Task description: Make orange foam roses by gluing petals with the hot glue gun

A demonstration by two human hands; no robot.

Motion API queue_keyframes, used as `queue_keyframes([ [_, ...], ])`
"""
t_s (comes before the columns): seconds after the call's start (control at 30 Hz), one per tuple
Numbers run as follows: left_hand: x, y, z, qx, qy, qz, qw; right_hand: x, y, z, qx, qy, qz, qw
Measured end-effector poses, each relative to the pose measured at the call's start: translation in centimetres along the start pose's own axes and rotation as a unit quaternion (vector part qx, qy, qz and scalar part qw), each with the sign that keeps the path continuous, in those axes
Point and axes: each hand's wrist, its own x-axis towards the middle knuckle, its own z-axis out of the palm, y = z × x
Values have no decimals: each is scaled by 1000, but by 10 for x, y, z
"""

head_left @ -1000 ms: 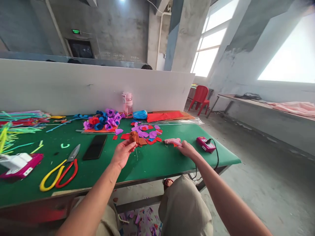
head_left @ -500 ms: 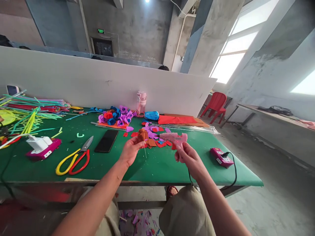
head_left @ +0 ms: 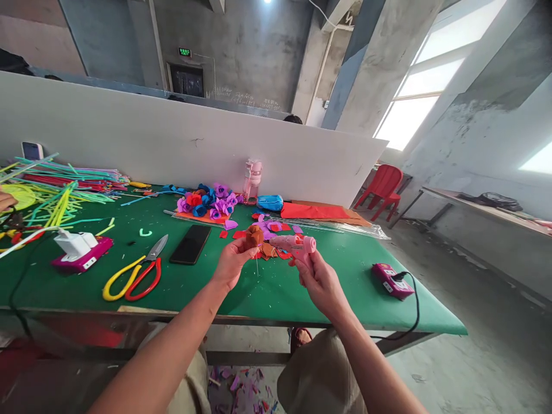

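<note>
Between the fingers of my left hand (head_left: 233, 265) is a brown paper flower (head_left: 254, 236), with a thin pale stem pointing down below it. My right hand (head_left: 318, 282) is wrapped round the handle of a pink hot glue gun (head_left: 295, 244). The gun's nozzle points left at the flower and is very close to it; whether they touch I cannot tell. Behind and under both hands lie loose paper petals (head_left: 263, 230) in purple, red and brown. Finished paper flowers (head_left: 209, 201) in purple, blue and red are heaped further back.
Scissors (head_left: 134, 276) and a black phone (head_left: 190, 244) lie left of my hands. Power strips (head_left: 392, 280) with cords sit at both sides. A pink bottle (head_left: 252, 181) stands by the white partition (head_left: 172, 138). Coloured sticks (head_left: 81, 178) fill the far left, where another person's hand (head_left: 6, 201) shows.
The glue gun has moved left and turned, its nozzle now nearer the brown flower. My left hand still holds the flower. The whole view has shifted slightly.
</note>
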Motion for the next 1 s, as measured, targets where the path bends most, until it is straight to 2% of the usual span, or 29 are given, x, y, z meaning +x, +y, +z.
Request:
queue_keyframes([
  [0.4, -2, 1, 2, 5, 2, -9, 1000, 1, -2, 4, -86, 15, -20, 996],
  [1.0, -3, 3, 3, 3, -5, -8, 1000, 0, -5, 5, -111, 30, -23, 993],
])
